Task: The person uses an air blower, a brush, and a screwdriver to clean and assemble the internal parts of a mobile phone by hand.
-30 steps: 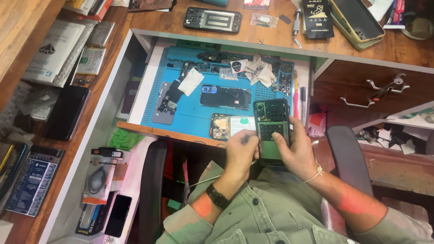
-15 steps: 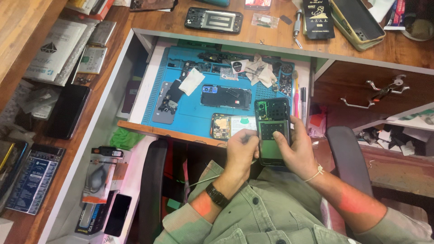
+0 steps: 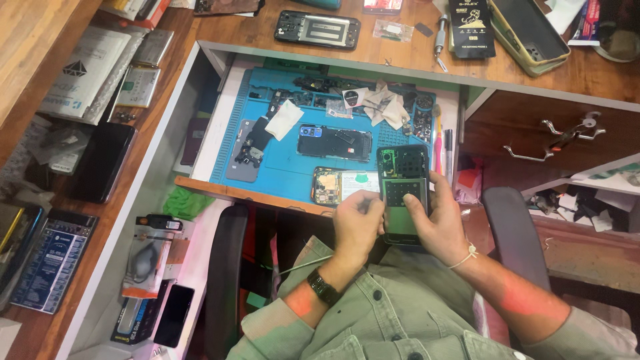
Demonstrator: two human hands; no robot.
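Observation:
An opened phone (image 3: pixel 403 190) with its back removed, green inside, is held upright over the front edge of the blue work mat (image 3: pixel 280 160). My right hand (image 3: pixel 437 223) grips its lower right side, thumb across the green plate. My left hand (image 3: pixel 357 223), with a black watch on the wrist, pinches a thin tool at the phone's left edge. Just behind the hands, a second opened phone (image 3: pixel 340 185) showing a pale battery lies on the mat.
A dark phone frame (image 3: pixel 333 142), a white cloth (image 3: pixel 284 120) and several small parts lie on the mat. A phone chassis (image 3: pixel 317 29) and a screwdriver (image 3: pixel 439 33) rest on the wooden desk behind. Open drawers (image 3: pixel 553 133) stand at the right, black chair armrests (image 3: pixel 223 267) either side.

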